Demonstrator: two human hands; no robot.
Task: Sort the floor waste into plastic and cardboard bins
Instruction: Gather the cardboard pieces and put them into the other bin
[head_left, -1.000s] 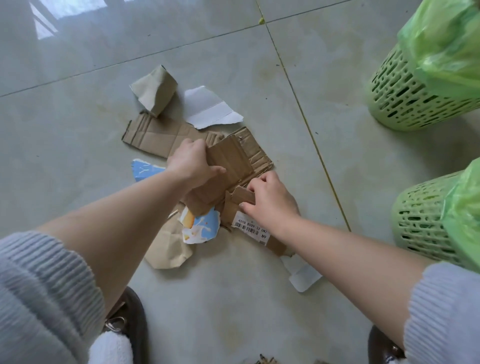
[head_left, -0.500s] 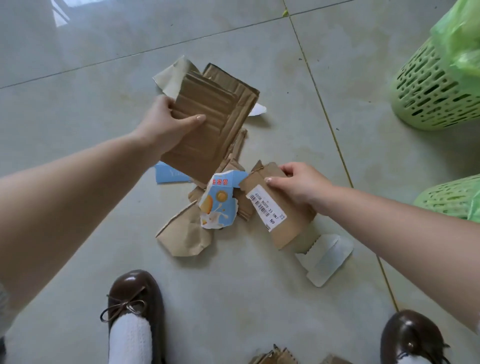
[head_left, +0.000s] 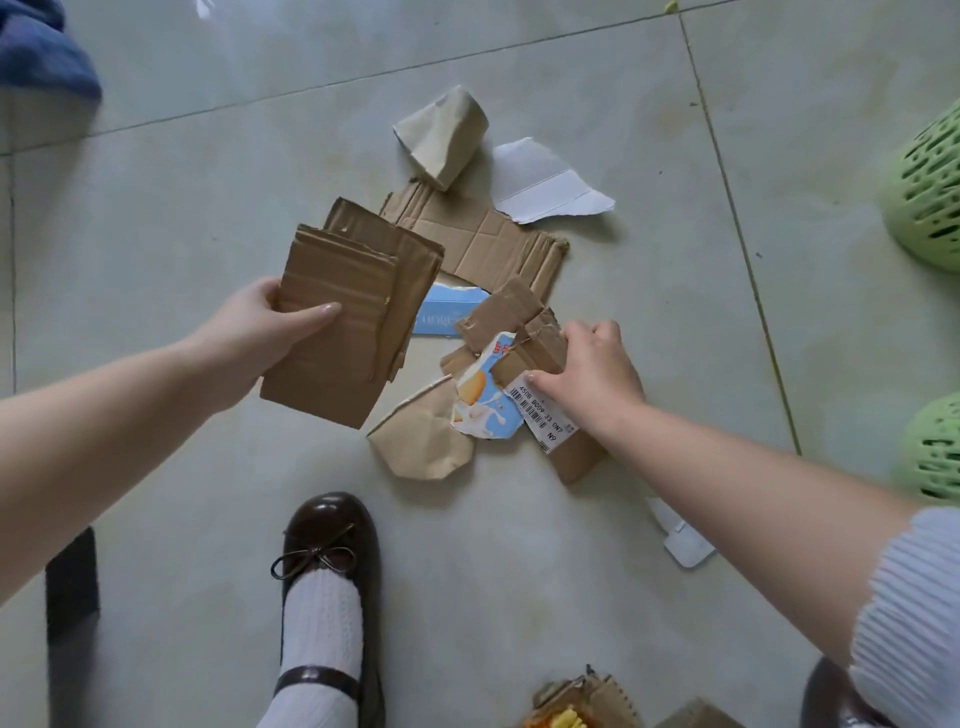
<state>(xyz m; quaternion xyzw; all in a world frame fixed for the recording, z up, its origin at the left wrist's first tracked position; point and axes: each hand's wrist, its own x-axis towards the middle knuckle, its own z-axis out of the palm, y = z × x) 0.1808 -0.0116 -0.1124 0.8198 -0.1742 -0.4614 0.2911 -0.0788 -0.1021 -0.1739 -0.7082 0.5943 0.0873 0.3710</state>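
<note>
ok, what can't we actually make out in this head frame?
- Green bins: cut off by the right edge; contents, and which takes cardboard, can't be told.
- Right hand: its fingertips are hidden among the cardboard scraps; which piece it grips is unclear.
- Cardboard stack in left hand: layers overlap, count uncertain.
- White piece: partly hidden by the right forearm.
- Barcode label: small print only partly legible.

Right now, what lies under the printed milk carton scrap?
The milk carton scrap overlaps a crumpled brown paper piece and brown cardboard with a barcode label. Anything directly beneath is covered.
</note>
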